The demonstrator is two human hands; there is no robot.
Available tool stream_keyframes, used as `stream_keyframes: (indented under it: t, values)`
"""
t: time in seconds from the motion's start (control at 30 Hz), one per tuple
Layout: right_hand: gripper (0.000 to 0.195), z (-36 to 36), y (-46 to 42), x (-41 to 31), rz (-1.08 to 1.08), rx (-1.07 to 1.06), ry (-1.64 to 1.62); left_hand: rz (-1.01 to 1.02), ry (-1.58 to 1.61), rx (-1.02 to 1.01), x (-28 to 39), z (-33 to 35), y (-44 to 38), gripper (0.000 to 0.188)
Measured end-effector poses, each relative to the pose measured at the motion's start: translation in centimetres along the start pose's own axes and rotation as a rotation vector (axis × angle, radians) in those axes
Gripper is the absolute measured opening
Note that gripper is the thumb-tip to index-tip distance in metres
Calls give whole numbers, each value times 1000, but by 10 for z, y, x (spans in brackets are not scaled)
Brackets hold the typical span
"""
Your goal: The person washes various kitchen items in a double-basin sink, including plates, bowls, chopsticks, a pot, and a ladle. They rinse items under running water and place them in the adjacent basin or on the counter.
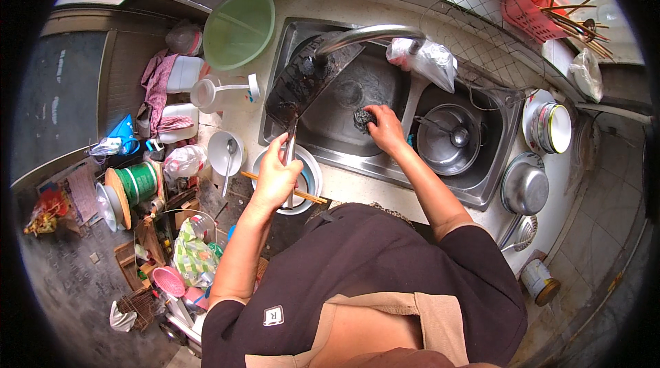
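Note:
My left hand point(277, 176) is closed around the metal handle of a dark, wet pan or wok point(304, 79), which lies tilted over the left basin of a steel double sink point(361, 84). In my right hand point(384, 128) is a dark scouring pad of steel wool point(364, 120), held over the same basin. The curved metal faucet point(368, 34) arches over the pan. In the right basin stands a steel pot point(448, 138) with a ladle point(458, 136) in it. Below my left hand are white bowls point(315, 174) with wooden chopsticks point(309, 196) across them.
A green plastic basin point(240, 28) stands at the upper left, near a lidded container point(203, 94) and a white bowl with a spoon point(225, 149). Stacked bowls point(554, 128) and a metal bowl point(531, 193) are at the right. A wire rack point(479, 33) and a plastic bag point(430, 61) adjoin the sink.

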State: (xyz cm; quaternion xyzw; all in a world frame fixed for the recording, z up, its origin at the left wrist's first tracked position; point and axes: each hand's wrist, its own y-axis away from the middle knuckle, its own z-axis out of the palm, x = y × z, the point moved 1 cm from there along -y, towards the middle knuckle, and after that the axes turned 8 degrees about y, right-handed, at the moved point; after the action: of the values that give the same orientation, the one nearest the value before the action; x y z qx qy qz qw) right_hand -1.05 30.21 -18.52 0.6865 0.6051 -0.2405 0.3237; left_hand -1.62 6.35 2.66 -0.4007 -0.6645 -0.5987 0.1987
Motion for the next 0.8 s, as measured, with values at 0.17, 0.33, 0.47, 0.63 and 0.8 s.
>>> stream_keyframes:
  t: [0.17,0.33,0.47,0.63,0.8]
  values:
    - [36,-2,-1,6,-4,9,15,-29,-41,-26,10,0,-2,63]
    - [37,-2,-3,11,-5,20,18,-23,-67,-87,11,-3,-12,63]
    - [37,-3,-3,14,13,19,30,-77,-53,-145,19,-4,-22,64]
    - [37,-4,-6,16,23,26,18,-244,64,-301,29,-24,-58,63]
    - [36,-3,-8,20,27,13,-10,-394,252,-486,23,-41,-102,11]
